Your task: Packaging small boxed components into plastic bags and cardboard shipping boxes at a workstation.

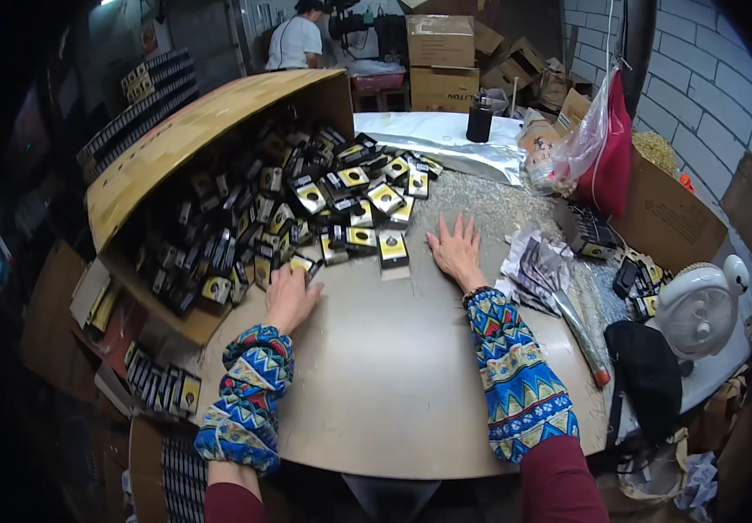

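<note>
A large cardboard carton [219, 100] lies on its side at the left, and many small black, yellow and white boxes [354, 177] spill from its mouth onto the table. At the near edge of that pile, my left hand [291, 301] is closed on one small box [305, 264], its fingers partly hiding it. My right hand [456, 253] rests flat on the table with fingers spread, holding nothing. Between my hands, closer to the right one, lies a single small box [392, 250] with its yellow label facing up.
The metal-topped table [376, 375] curves toward me. At the right are crumpled paper [537, 261], a long rod-like tool [581, 336], a white fan [698, 314] and a black cloth [644, 370]. A black bottle [479, 120] stands at the back. Beyond, a person [295, 39] stands near stacked cartons [443, 65].
</note>
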`<state>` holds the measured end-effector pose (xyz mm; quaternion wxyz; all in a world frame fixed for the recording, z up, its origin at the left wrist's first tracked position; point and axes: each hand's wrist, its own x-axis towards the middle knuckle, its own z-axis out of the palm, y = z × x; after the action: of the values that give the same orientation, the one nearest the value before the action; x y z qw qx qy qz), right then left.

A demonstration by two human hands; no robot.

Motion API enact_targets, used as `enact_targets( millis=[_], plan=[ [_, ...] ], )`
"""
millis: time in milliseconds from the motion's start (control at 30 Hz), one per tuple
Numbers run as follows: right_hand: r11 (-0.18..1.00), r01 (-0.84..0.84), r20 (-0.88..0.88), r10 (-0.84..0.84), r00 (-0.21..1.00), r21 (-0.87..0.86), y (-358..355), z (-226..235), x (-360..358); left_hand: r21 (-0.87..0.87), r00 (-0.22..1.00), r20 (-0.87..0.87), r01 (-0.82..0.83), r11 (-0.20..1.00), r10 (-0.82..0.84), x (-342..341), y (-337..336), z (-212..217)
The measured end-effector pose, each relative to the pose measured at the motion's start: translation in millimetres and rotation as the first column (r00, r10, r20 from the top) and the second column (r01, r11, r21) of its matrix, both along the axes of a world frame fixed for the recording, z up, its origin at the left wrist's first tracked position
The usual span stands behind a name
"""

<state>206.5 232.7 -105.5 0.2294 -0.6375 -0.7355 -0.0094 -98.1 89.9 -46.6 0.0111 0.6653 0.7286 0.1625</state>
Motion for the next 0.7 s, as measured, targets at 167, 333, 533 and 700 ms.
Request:
enact_targets(
  millis=[167,333,533,700],
  plan=[
    [0.977,-0.153,0.037,0.160,0.986,-0.150,20.4,17.8,-21.9,-0.053,0.995,-0.089,-0.040,0.998,0.036,5.7,26.1,-4.7],
    [0.901,-0.322,0.058,0.352,0.934,-0.291,-32.5,11.8,-21.7,-0.142,0.982,0.063,-0.169,0.975,0.179,-14.4,39.6,-1.7],
    [0.926,-0.308,0.094,0.335,0.938,-0.220,-141.8,13.1,15.1,-0.291,0.993,0.011,-0.107,0.951,0.116,3.6,0.4,21.1],
    [0.919,-0.319,0.108,0.350,0.931,-0.231,-228.4,12.0,20.1,-0.052,0.984,0.180,0.002,0.999,0.007,9.4,-70.7,10.6]
  ],
)
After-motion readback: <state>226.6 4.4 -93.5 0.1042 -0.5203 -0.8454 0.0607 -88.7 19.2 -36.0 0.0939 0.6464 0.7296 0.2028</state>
